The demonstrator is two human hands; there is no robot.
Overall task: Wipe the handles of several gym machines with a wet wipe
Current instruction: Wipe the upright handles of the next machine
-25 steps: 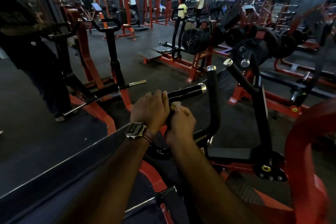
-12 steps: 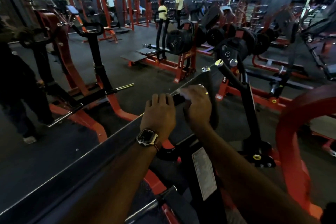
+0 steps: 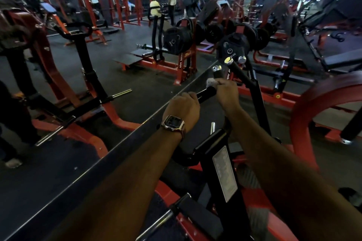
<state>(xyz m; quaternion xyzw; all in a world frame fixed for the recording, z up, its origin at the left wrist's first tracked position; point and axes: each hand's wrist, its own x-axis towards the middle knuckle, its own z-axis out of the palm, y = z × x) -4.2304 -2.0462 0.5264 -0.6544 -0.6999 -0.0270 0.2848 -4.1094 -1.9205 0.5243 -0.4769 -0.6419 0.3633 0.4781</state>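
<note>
From the head view, the left hand point(image 3: 183, 110) gripped the black handle point(image 3: 206, 94). Just beyond it, the right hand point(image 3: 227, 94) pinched a white wipe point(image 3: 211, 82) against the upright grip point(image 3: 218, 73). A watch point(image 3: 173, 122) sat on the left wrist.

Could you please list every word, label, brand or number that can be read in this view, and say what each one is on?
None can be read with certainty.
White label plate on the black machine frame: print too blurred.
Wristwatch on the left hand's wrist: dark face, no digits legible.
Vertical lettering on the red weight rack post: too small.
Markings on the weight plates: not legible.
</note>
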